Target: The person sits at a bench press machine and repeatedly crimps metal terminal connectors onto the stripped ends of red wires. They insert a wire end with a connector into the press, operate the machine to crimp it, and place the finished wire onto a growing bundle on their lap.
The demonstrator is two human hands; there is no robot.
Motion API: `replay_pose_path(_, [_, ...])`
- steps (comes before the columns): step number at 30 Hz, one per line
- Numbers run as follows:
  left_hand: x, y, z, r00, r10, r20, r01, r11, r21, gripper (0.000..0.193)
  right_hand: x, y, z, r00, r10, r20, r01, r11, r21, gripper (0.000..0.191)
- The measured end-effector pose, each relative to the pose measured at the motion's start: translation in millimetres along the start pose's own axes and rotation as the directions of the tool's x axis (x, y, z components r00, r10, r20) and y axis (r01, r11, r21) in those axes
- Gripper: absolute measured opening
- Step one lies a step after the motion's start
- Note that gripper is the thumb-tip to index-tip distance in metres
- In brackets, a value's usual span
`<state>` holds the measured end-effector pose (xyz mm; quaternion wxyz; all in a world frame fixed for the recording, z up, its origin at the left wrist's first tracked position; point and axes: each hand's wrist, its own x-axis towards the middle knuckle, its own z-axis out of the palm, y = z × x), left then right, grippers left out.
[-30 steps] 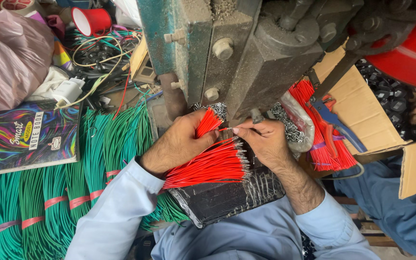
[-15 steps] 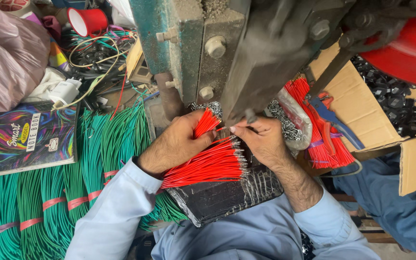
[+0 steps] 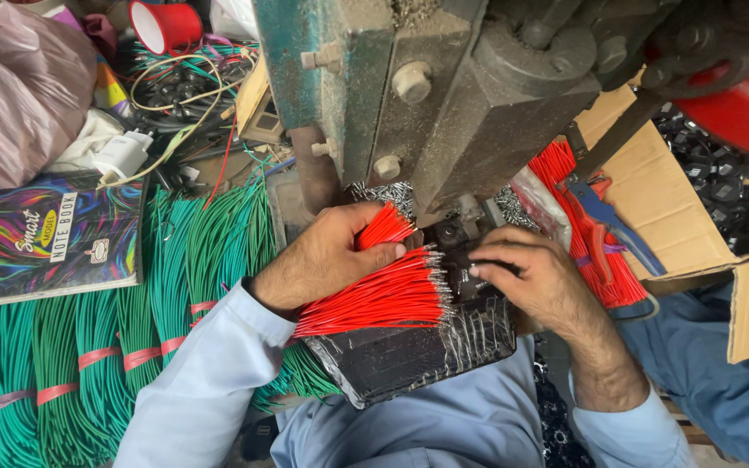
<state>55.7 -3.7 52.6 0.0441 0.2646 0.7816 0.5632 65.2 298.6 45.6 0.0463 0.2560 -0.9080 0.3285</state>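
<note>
My left hand (image 3: 327, 256) grips a thick bundle of short red wires (image 3: 374, 295), whose metal-tipped ends fan out to the right over a black wrapped block (image 3: 409, 351) on my lap. My right hand (image 3: 535, 277) rests with curled fingers at the base of a heavy grey-green press machine (image 3: 444, 95), fingertips near the wire tips; whether it pinches a single wire I cannot tell. Small metal terminals (image 3: 383, 192) lie under the machine.
Bundles of green wire (image 3: 88, 347) tied with pink bands lie to the left, under a colourful notebook (image 3: 45, 238). A cardboard box (image 3: 652, 182) on the right holds more red wires (image 3: 582, 225), blue-handled pliers (image 3: 613, 225) and black parts. A red cup (image 3: 166, 24) and pink bag (image 3: 19, 87) sit behind.
My right hand has dropped slightly and moved right, away from the red bundle, its fingers curling toward the machine base. The left hand keeps holding the bundle in place.
</note>
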Motion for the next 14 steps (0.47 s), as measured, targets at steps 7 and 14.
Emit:
replay_pose_path(7, [1,6,6,1.0,0.006,-0.013,-0.005,1.0,0.012,0.024,-10,8,4,0.998,-0.055,-0.019,0.056,0.995,0.08,0.013])
replay_pose_path(14, [0,3,3,0.999,0.046,0.009,-0.046,0.999,-0.018,0.019,-5,32,34,0.996,0.089,-0.015,-0.07,0.864,0.498,0.011])
